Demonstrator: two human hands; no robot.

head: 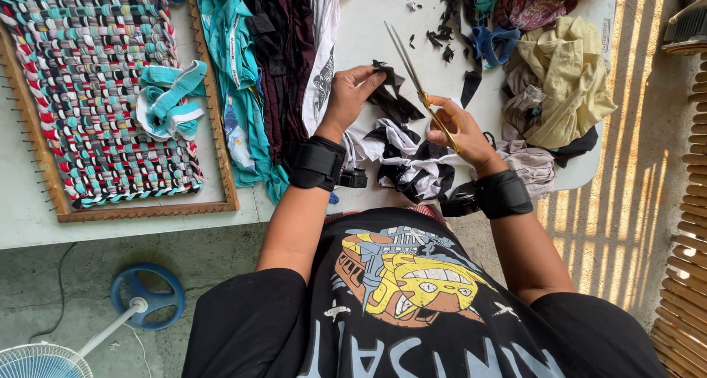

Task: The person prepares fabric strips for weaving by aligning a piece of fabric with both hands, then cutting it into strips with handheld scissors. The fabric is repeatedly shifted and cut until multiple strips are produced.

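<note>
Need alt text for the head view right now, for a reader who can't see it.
A person's right hand holds open scissors beside black fabric pinched in the left hand, over a white table. A woven mat on a wooden frame lies left.

One camera on the person's head looks steeply down, close over the near edge of the white table (368, 46), floor (221, 253) below
</note>
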